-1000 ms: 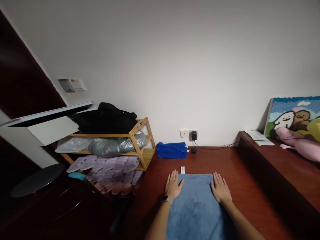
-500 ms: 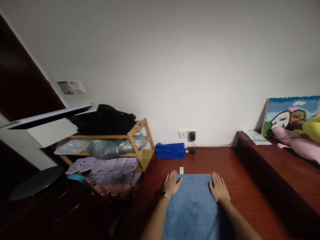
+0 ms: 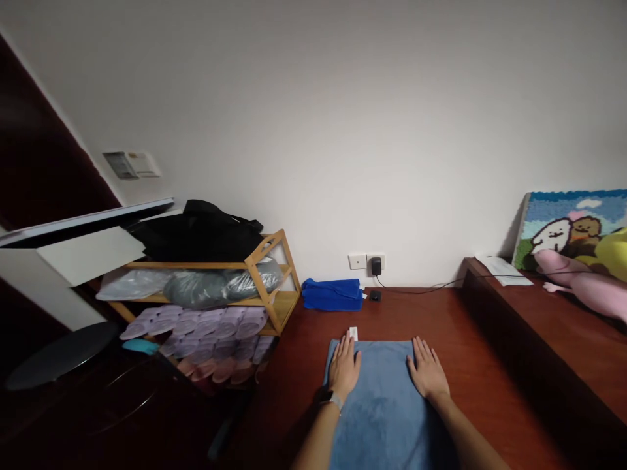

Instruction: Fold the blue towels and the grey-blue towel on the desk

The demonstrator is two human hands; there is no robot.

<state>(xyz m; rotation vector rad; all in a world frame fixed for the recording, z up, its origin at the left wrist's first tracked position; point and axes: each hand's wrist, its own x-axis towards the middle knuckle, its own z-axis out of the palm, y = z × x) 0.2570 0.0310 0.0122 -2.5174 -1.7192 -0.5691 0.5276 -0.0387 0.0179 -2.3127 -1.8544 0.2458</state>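
Note:
A grey-blue towel (image 3: 379, 398) lies spread flat on the reddish-brown tabletop (image 3: 482, 365), its near part running out of view at the bottom. My left hand (image 3: 344, 370) rests flat on its far left part, fingers stretched forward and thumb apart; a watch is on that wrist. A small white label (image 3: 353, 333) sticks out past the far edge beside my left fingertips. Along the far right edge lies my right hand (image 3: 429, 370), palm down with fingers stretched, partly on the towel and partly on the table. Neither hand grips anything.
A folded bright blue cloth (image 3: 332, 295) lies at the back by the wall, near a black plug (image 3: 375, 266) with a cable. Left stands a wooden rack (image 3: 274, 287) with slippers and a black bag (image 3: 200, 232). A raised ledge at right holds a pink plush toy (image 3: 585, 281).
My left hand has shifted right, from the towel's left edge onto the towel, uncovering its far left corner. The right hand stays in nearly the same place. The view has turned slightly.

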